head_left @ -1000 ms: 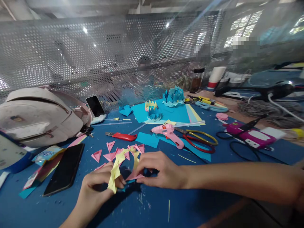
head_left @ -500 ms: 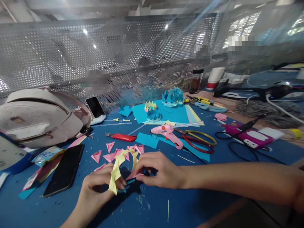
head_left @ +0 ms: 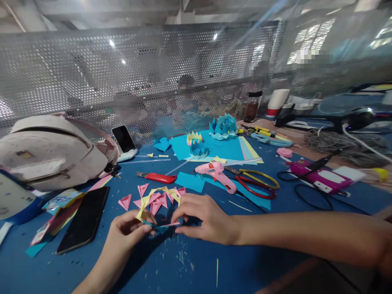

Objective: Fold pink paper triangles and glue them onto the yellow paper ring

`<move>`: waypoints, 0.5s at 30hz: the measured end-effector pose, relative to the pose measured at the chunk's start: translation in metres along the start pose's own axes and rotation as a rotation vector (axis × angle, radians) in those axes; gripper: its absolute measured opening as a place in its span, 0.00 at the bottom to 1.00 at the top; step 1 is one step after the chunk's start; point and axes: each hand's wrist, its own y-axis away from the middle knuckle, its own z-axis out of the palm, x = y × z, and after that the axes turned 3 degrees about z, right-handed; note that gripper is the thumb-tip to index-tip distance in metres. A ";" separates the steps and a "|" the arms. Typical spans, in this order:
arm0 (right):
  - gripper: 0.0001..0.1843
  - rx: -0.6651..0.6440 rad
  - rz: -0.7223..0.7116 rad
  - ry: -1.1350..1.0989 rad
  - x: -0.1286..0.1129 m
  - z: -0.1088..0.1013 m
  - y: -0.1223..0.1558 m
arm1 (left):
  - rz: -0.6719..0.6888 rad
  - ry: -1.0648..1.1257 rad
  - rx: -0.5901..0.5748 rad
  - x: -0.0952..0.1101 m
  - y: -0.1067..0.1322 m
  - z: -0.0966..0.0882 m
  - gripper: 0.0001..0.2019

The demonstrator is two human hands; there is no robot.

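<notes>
My left hand (head_left: 131, 229) is closed on a chain of folded paper pieces (head_left: 141, 213), mostly yellow, which curves up and away from the fingers. Blue and pink folded pieces show at its near end, just above the table. My right hand (head_left: 203, 218) has its thumb and forefinger closed about the tip of the pink folded piece (head_left: 170, 224). Beyond the hands lie several loose pink paper triangles (head_left: 157, 204), partly ringed by the chain. The fingers hide part of the joint between the pieces.
A pink glue gun (head_left: 216, 173), red-and-yellow-handled scissors (head_left: 257, 183) and a red utility knife (head_left: 161, 177) lie beyond. Blue paper flowers (head_left: 223, 125) stand on coloured sheets (head_left: 180, 148). A dark phone (head_left: 84, 220) and a backpack (head_left: 52, 151) are at left.
The yellow chain has tipped down and away, from upright beside my left fingers to lower over the pink triangles. My left hand has turned slightly; the right has hardly moved.
</notes>
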 end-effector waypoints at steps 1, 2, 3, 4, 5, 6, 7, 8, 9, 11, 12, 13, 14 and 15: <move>0.07 0.014 0.007 0.007 0.000 0.000 0.000 | -0.046 0.061 0.027 -0.002 0.000 0.002 0.10; 0.06 0.029 0.014 0.010 0.000 0.001 0.000 | -0.082 0.111 0.053 -0.003 0.000 0.003 0.12; 0.06 0.043 0.020 0.007 -0.001 0.001 0.000 | -0.108 0.145 0.073 -0.003 0.000 0.005 0.15; 0.06 0.054 0.027 0.001 -0.001 0.001 -0.001 | -0.124 0.161 0.081 -0.003 0.000 0.008 0.16; 0.06 0.064 0.034 -0.008 -0.002 0.002 -0.001 | -0.135 0.167 0.075 -0.002 0.001 0.010 0.18; 0.06 0.068 0.041 -0.017 -0.002 0.002 -0.001 | -0.143 0.169 0.065 -0.001 0.001 0.012 0.18; 0.07 0.070 0.048 -0.022 -0.002 0.002 -0.002 | -0.152 0.173 0.056 0.000 0.001 0.013 0.18; 0.07 0.067 0.051 -0.024 -0.002 0.002 -0.002 | -0.160 0.176 0.047 0.001 0.001 0.014 0.18; 0.07 0.065 0.048 -0.025 -0.002 0.002 -0.003 | -0.164 0.178 0.042 0.001 0.001 0.015 0.18; 0.08 0.052 0.026 -0.018 -0.002 0.001 -0.003 | -0.174 0.160 0.007 0.000 0.001 0.014 0.19; 0.09 0.044 0.007 -0.009 -0.002 0.001 -0.003 | -0.174 0.140 -0.026 -0.001 0.000 0.013 0.20; 0.09 0.035 -0.012 0.004 -0.002 0.001 -0.003 | -0.172 0.111 -0.063 -0.003 0.000 0.011 0.20; 0.10 0.024 -0.028 0.021 -0.002 0.001 -0.002 | -0.166 0.075 -0.097 -0.005 0.000 0.009 0.19; 0.11 0.013 -0.042 0.040 -0.001 0.001 -0.002 | -0.159 0.036 -0.131 -0.007 0.000 0.007 0.18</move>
